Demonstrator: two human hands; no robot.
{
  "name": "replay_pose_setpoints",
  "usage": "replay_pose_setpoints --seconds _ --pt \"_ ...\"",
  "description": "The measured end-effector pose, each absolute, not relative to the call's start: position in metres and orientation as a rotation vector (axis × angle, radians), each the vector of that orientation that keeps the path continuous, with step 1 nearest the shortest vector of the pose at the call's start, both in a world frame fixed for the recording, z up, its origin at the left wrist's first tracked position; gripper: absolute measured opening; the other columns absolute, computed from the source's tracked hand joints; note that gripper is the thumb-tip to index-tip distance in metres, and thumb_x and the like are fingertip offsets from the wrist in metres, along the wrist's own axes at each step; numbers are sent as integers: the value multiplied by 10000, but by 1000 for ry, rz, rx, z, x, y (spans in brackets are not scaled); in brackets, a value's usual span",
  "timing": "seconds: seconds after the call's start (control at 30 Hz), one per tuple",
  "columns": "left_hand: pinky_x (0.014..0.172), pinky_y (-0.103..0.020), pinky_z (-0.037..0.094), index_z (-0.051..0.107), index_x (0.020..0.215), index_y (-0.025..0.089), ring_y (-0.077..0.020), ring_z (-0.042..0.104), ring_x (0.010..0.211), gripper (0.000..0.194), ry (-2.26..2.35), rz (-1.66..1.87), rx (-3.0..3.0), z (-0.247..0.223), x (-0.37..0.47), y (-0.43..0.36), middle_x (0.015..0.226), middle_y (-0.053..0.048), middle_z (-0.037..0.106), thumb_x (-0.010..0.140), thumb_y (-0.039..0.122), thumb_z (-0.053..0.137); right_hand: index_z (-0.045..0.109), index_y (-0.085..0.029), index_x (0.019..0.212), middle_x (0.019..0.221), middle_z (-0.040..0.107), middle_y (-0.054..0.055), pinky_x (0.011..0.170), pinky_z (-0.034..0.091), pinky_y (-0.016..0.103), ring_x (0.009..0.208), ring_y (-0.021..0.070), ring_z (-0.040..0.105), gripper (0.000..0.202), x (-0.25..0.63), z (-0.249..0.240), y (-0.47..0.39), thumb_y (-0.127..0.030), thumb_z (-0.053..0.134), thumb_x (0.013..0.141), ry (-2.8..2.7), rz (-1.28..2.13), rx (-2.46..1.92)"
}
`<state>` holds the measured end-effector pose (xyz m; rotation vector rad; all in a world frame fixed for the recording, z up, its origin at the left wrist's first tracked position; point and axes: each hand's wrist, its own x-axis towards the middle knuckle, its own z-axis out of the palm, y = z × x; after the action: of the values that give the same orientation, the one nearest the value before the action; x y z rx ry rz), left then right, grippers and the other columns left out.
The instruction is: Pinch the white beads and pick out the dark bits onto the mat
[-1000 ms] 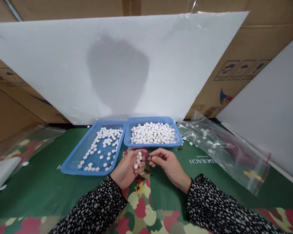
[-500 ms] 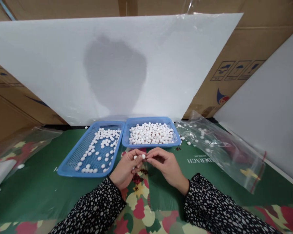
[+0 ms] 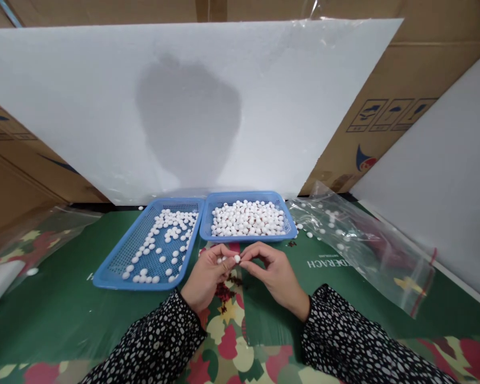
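My left hand (image 3: 206, 274) is closed around several white balls, with one white ball (image 3: 237, 258) held out at its thumb and fingertips. My right hand (image 3: 274, 272) has thumb and index finger bent together at the right side of that ball, appearing to touch it. Behind my hands, a blue basket (image 3: 248, 239) holds a thick heap of white balls. To its left, a larger blue basket (image 3: 134, 286) contains a looser scatter of them. Dark red bits (image 3: 224, 292) lie beneath my hands.
A clear plastic bag (image 3: 378, 256) with white balls inside lies at the right, and stray balls sit beside it. Another clear bag (image 3: 60, 226) is at the far left, near a white object (image 3: 2, 282). A white board (image 3: 272, 106) stands at the back.
The ball at the fingertips has shifted slightly right and down, and my left fingers have curled in more. My right hand has barely moved.
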<state>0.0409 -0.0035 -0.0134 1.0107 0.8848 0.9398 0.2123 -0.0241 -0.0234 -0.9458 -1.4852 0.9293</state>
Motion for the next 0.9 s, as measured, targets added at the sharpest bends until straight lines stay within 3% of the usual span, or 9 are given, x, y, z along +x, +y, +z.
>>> replay_pose_setpoints --seconds 0.3,0.53,0.67,0.73,0.9 --pt "479 -201 275 624 707 155 -75 399 519 267 930 918 1153 -15 39 -6 676 -8 603 727 358 797 647 -205 810 809 677 16 710 503 308 759 179 628 114 213 -22 -28 -289 719 838 -1497 911 -1008" --pt "527 -211 317 589 655 148 -86 417 539 308 889 843 1254 -8 35 -4 609 13 551 731 370 789 720 -256 989 859 666 10 740 512 313 786 169 632 118 217 -20 -28 -257 692 874 -1635 881 -945" --pt "463 -186 254 572 853 186 -68 378 495 289 866 835 1139 -7 35 -4 626 46 539 748 355 781 709 -278 1040 952 612 29 807 497 343 877 177 598 158 218 -18 -26 -229 610 927 -1762 838 -896" --pt "439 -181 224 557 906 197 -67 393 493 309 876 854 1101 -6 36 -3 666 37 570 750 345 780 674 -249 1013 965 619 35 784 506 343 867 179 602 115 219 -18 -25 -235 609 919 -1688 941 -910" --pt "448 -186 215 622 811 134 -47 339 470 264 957 906 1095 -3 34 0 641 7 580 805 381 716 540 -207 939 955 651 50 585 476 251 773 158 620 30 234 -20 -22 -211 522 915 -1335 1504 -891"
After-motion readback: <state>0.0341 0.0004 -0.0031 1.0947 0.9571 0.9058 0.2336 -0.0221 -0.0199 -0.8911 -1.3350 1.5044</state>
